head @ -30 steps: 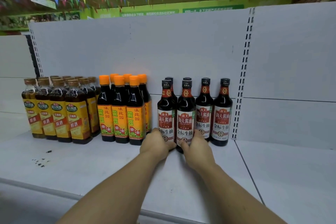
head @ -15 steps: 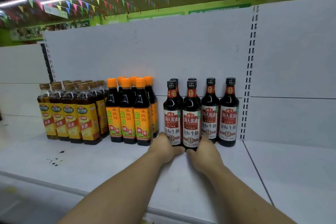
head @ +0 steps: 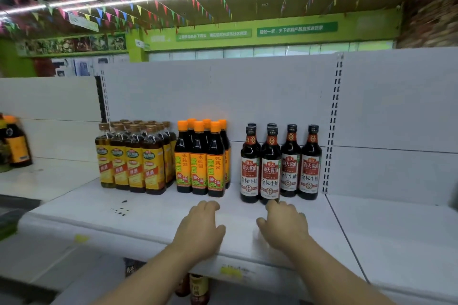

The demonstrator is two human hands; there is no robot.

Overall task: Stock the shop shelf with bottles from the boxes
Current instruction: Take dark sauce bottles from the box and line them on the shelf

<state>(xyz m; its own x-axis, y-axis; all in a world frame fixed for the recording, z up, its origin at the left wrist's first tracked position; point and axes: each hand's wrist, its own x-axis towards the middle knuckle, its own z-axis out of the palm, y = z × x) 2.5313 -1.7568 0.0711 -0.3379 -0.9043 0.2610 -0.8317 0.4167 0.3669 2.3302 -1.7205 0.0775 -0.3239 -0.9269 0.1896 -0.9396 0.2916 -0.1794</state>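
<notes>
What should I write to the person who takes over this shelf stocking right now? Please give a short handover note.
Left hand: open, holds nothing, over the front of the shelf.
Right hand: open, holds nothing, fingertips close to the front red-label bottles.
Done: six red-label bottles in view stand upright at the right, beside the orange-cap bottles and yellow-label bottles.
Left: probably more bottles to fetch; the boxes are not in view.
</notes>
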